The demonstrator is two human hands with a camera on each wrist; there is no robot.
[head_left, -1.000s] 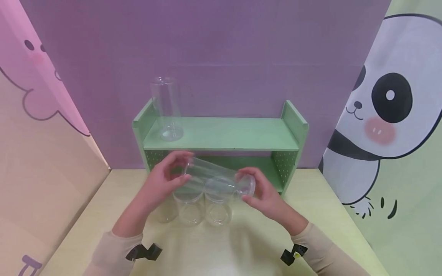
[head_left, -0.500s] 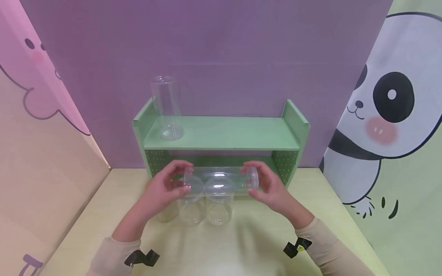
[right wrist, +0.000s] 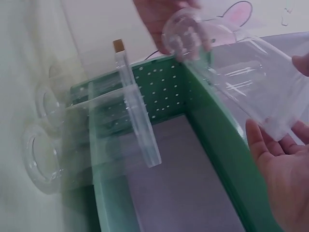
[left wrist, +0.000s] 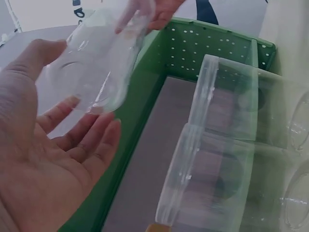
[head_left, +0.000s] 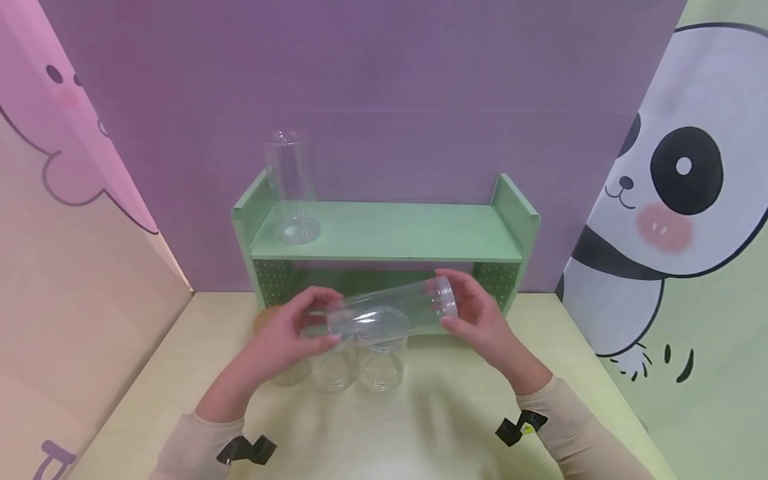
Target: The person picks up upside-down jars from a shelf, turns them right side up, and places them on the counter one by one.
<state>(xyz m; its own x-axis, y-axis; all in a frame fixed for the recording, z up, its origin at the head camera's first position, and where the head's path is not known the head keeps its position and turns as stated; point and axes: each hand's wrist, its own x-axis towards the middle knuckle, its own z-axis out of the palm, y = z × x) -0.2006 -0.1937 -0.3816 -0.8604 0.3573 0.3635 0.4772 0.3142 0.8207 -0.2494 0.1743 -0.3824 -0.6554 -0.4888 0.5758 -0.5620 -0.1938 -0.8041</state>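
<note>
A clear plastic jar (head_left: pixel 390 310) lies on its side in the air between both hands, its ribbed lid end at the right raised above its base. My left hand (head_left: pixel 306 327) holds the base between thumb and fingers; the left wrist view shows the fingertips (left wrist: pixel 96 113) against the base. My right hand (head_left: pixel 477 317) grips the lid end, thumb below and fingers above. Beneath the held jar, two clear lidded jars (head_left: pixel 382 370) stand upright side by side on the table. A third jar (head_left: pixel 294 373) with an orange-brown lid (head_left: pixel 267 315) is partly hidden behind my left hand.
A green two-tier shelf (head_left: pixel 384 230) stands behind the jars, with dotted perforations in its side panels. One tall clear jar (head_left: pixel 294 190) stands at the left of its top board. Purple panel (head_left: pixel 396 100) rises behind; the pale tabletop (head_left: pixel 384 440) runs toward me.
The held jar has swung from its right end low, through level, to its right end high. The right hand has shifted right and the left end has dropped. The standing jars stay put.
</note>
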